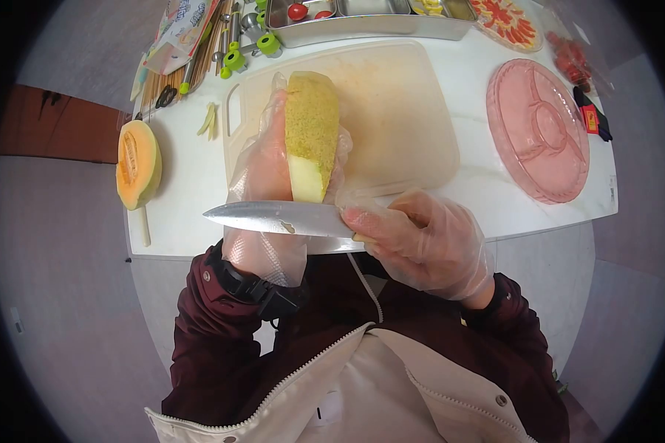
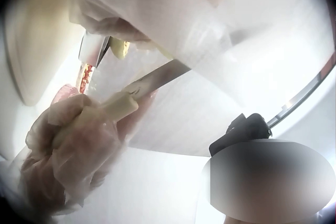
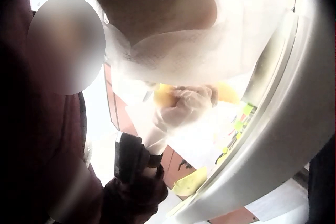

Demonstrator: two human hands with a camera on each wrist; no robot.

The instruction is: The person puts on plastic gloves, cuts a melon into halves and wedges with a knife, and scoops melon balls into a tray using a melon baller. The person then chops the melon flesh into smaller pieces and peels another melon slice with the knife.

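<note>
My left hand (image 1: 262,166), in a clear plastic glove, grips a long pear (image 1: 312,118) with speckled yellow-green skin. A patch of pale flesh shows at the pear's near end, where skin is off. In my gloved right hand (image 1: 425,240) is a kitchen knife (image 1: 270,216), its blade pointing left just below the peeled end. The left wrist view shows the knife's pale handle (image 2: 122,106) inside the right fist. From the right wrist view, the left hand (image 3: 186,103) wraps the yellow fruit, mostly hidden by glove and glare.
Beneath the pear lies a cream cutting board (image 1: 399,118). A cut melon (image 1: 139,166) and some peel strips (image 1: 208,122) lie left. A pink divided tray (image 1: 543,133) stands right. Along the back are a steel container (image 1: 369,28), green-handled tools (image 1: 234,59) and a fruit plate (image 1: 506,26).
</note>
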